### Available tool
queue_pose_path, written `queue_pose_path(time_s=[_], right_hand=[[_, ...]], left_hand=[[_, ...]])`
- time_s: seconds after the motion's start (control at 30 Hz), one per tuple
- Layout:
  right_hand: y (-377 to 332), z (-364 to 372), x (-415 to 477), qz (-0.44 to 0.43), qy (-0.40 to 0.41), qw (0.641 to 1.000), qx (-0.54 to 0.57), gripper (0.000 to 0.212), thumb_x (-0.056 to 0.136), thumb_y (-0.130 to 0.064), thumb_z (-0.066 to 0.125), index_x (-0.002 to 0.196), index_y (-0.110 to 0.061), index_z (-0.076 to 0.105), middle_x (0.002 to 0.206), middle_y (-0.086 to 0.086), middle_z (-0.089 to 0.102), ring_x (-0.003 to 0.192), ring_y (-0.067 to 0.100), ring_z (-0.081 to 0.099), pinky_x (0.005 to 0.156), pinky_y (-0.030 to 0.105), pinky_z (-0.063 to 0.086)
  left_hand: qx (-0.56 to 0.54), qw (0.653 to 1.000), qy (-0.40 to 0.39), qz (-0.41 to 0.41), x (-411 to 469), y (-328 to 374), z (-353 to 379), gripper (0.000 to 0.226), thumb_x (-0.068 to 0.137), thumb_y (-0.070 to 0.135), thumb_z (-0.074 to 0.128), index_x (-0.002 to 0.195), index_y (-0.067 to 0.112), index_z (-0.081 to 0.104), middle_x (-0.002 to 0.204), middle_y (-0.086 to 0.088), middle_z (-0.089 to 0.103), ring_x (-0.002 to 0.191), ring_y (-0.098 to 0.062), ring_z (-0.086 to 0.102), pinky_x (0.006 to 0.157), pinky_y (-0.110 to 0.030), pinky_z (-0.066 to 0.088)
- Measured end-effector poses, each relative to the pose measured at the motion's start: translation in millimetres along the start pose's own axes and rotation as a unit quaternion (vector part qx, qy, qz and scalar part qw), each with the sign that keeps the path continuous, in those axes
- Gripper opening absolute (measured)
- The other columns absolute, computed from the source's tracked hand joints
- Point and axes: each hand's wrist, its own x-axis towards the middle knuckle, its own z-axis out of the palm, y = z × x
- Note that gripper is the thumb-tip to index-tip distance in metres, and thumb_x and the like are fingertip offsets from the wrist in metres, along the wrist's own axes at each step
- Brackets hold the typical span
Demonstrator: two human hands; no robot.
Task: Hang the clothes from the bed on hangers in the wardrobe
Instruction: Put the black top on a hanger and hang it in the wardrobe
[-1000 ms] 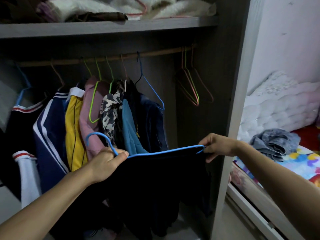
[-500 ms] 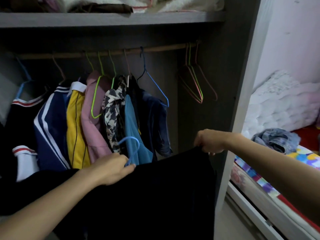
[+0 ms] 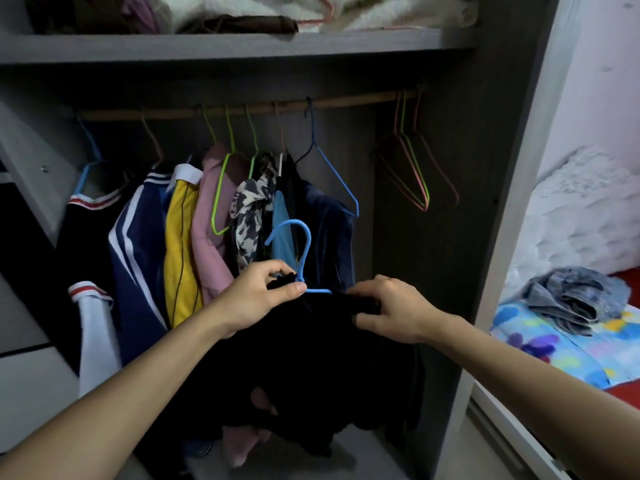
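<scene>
Pinching the neck of a thin blue wire hanger (image 3: 302,271), the left hand (image 3: 256,301) held it hook-up. The right hand (image 3: 393,315) clutched the top of the draped black fabric garment (image 3: 311,362).

Two hands and two forearms are shown, and both are bare. The left hand (image 3: 256,299) is joined to a left forearm (image 3: 138,393) that is uncovered from the wrist to the frame's edge at 8 o'clock. The right hand (image 3: 391,313) is joined to a right forearm (image 3: 519,368), uncovered as far as the edge at 4 o'clock. The left thumbnail (image 3: 297,288) is seen short and plain. A small glint is noted on a right knuckle; whether a ring is worn cannot be told.
</scene>
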Motion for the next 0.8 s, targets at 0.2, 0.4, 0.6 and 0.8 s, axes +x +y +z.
queue_pose_path(time_s=[0.2, 0.4, 0.6, 0.8], right_hand=[[5, -19, -6, -0.035, 0.115, 0.983, -0.140, 0.032, 0.096, -0.054, 0.042, 0.100, -0.030, 0.064, 0.083, -0.010, 0.052, 0.081, 0.006, 0.051, 0.066, 0.031, 0.047], [43, -62, -21, 0.057, 0.238, 0.948, -0.201, 0.014, 0.094, -0.035, 0.056, 0.101, -0.029, 0.066, 0.094, -0.007, 0.061, 0.091, 0.017, 0.060, 0.067, 0.029, 0.043], [-25, -6, 0, -0.109, 0.210, 0.964, -0.119, 0.025, 0.089, -0.044, 0.056, 0.100, -0.025, 0.068, 0.091, -0.008, 0.067, 0.087, 0.011, 0.064, 0.069, 0.030, 0.052], [-23, -2, 13, -0.113, 0.230, 0.947, -0.191, 0.042, 0.088, -0.046, 0.036, 0.101, -0.022, 0.068, 0.085, -0.004, 0.069, 0.081, 0.021, 0.065, 0.052, 0.035, 0.049]], left_hand=[[-0.007, 1.000, -0.015, 0.015, -1, 7, -27, 0.008, 0.088, 0.014, 0.063, 0.094, 0.008, 0.063, 0.079, 0.006, 0.065, 0.076, -0.003, 0.060, 0.069, -0.013, 0.045], [-0.078, 0.992, 0.098, -0.011, -18, -26, -41, 0.007, 0.084, 0.025, 0.065, 0.080, 0.020, 0.063, 0.071, 0.004, 0.064, 0.068, -0.008, 0.059, 0.061, -0.017, 0.046], [-0.038, 0.996, 0.044, 0.068, 2, -5, -3, 0.015, 0.084, 0.026, 0.062, 0.086, 0.011, 0.062, 0.074, 0.005, 0.060, 0.071, -0.005, 0.054, 0.067, -0.021, 0.042], [0.026, 0.994, 0.027, 0.099, 6, 6, -16, 0.009, 0.087, 0.027, 0.056, 0.089, 0.019, 0.061, 0.077, 0.013, 0.061, 0.075, 0.001, 0.053, 0.072, -0.017, 0.041]])
